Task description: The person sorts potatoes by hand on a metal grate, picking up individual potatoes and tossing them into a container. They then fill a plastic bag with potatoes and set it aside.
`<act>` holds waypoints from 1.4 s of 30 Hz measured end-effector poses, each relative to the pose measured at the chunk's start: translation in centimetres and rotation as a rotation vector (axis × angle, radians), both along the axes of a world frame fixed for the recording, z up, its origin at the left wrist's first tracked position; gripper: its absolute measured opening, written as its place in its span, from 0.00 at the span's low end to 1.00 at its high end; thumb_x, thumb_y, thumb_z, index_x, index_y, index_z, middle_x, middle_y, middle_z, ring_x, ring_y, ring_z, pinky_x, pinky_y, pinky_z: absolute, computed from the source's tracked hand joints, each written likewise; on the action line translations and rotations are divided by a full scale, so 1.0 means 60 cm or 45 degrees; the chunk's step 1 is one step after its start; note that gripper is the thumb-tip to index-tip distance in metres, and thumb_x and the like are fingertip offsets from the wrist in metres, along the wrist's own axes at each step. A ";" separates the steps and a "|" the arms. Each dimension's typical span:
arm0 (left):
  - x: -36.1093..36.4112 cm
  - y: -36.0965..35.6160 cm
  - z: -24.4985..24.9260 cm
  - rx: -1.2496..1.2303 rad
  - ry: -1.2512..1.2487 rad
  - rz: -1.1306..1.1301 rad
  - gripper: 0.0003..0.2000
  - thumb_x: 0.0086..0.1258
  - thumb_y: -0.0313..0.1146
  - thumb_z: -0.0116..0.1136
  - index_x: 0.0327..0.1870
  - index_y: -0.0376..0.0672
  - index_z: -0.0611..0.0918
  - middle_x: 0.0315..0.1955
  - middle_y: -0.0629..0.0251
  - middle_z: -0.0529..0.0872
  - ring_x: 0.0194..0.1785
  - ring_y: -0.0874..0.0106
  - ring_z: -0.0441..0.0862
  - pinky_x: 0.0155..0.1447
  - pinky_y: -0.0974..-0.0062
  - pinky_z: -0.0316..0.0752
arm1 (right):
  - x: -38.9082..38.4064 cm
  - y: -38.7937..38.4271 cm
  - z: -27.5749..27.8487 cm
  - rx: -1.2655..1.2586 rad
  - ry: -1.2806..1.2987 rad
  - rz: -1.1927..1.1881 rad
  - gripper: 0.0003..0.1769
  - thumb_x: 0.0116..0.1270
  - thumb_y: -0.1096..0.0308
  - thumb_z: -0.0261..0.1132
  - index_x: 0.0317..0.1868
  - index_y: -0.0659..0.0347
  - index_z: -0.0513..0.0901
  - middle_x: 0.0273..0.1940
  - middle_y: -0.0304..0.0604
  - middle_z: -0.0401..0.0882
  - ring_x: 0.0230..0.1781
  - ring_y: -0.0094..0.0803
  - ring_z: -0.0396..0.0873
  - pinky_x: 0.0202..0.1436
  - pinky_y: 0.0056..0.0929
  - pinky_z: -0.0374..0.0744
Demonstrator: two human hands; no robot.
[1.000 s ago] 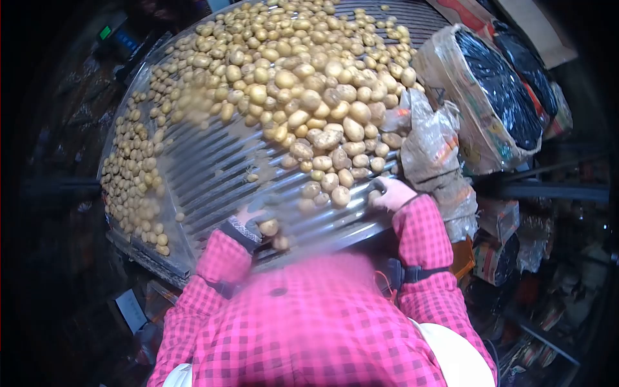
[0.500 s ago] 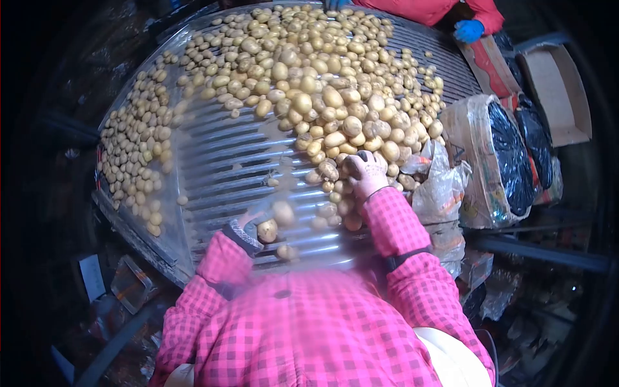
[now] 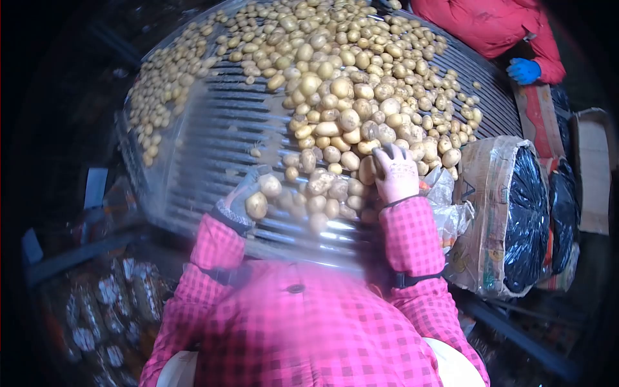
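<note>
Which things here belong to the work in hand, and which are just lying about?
In use: potatoes, ribbed sorting bed, left hand, right hand on the pile.
Lying about, untouched: black-lined carton, crumpled plastic bag, cardboard box at far right.

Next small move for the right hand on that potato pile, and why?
Probably draw the right hand back toward the body, raking the potatoes under it down the roller table. The hand lies palm-down with fingers spread on the pile's near edge, and loose potatoes sit just below it. The left hand is beside a few potatoes at the near rollers, too blurred to tell its grip.
</note>
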State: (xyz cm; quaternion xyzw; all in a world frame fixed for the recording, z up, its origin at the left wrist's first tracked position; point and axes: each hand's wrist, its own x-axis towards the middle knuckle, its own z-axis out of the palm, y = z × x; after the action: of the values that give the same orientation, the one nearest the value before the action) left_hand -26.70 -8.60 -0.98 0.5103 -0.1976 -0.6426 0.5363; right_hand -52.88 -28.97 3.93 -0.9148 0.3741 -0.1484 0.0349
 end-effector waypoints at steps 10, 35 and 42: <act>-0.177 0.074 0.038 -0.154 -0.006 0.421 0.19 0.73 0.43 0.40 0.55 0.43 0.76 0.51 0.66 0.80 0.60 0.75 0.69 0.66 0.77 0.60 | 0.008 -0.034 -0.030 -0.014 0.766 0.369 0.14 0.63 0.57 0.55 0.46 0.50 0.78 0.44 0.44 0.75 0.45 0.39 0.75 0.44 0.42 0.73; -0.187 0.181 0.079 -0.790 0.074 0.439 0.20 0.61 0.38 0.58 0.54 0.39 0.75 0.44 0.64 0.81 0.45 0.73 0.77 0.50 0.73 0.72 | 0.153 0.203 0.015 2.430 -0.660 0.770 0.43 0.46 0.46 0.70 0.57 0.69 0.70 0.44 0.45 0.77 0.39 0.31 0.76 0.40 0.27 0.75; -0.132 0.272 0.133 -0.646 -0.307 0.414 0.20 0.67 0.46 0.52 0.52 0.40 0.76 0.38 0.63 0.83 0.36 0.73 0.79 0.40 0.75 0.75 | 0.254 0.296 0.033 2.288 -0.456 1.141 0.41 0.49 0.53 0.71 0.58 0.71 0.69 0.48 0.50 0.77 0.46 0.37 0.77 0.52 0.32 0.74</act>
State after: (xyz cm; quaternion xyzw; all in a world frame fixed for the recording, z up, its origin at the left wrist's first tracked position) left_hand -34.64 7.72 7.00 0.4575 -0.3294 -0.4136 0.7149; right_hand -37.64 -11.22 5.91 -0.5704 -0.0404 0.0793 0.8165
